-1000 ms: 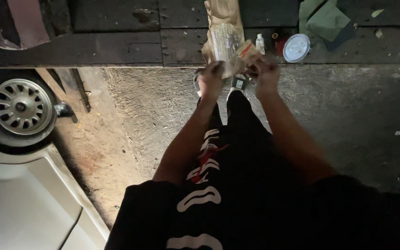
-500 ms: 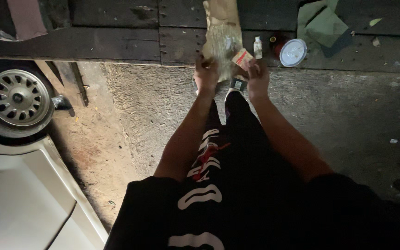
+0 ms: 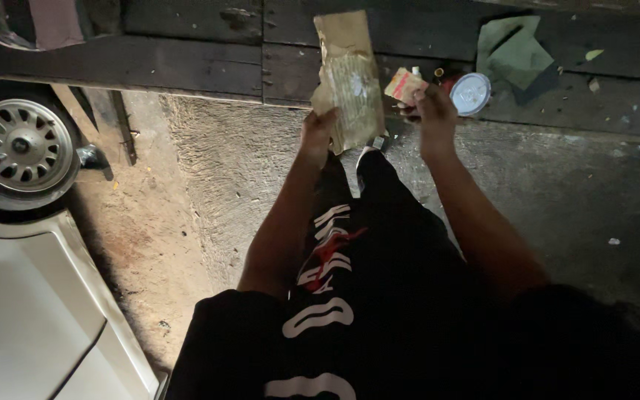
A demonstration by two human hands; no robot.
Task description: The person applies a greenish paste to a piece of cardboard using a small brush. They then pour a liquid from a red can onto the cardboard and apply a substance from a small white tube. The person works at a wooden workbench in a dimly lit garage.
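The crumpled brown paper packet [image 3: 350, 89] is pinched in your left hand [image 3: 316, 133]; just right of it, your right hand [image 3: 432, 111] pinches a small reddish packet [image 3: 404, 84], near a white round lid [image 3: 471, 93].

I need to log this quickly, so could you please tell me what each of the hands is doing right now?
Left hand: closed on a crumpled brown paper packet.
Right hand: closed on a small orange-and-white packet.

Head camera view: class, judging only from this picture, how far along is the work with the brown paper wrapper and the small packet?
Done: the crumpled brown paper wrapper is lifted, gripped at its lower edge by the left hand. In hand: the right hand holds a small red and white packet beside it. Left: the round white lid and green cloth lie untouched on the dark planks.
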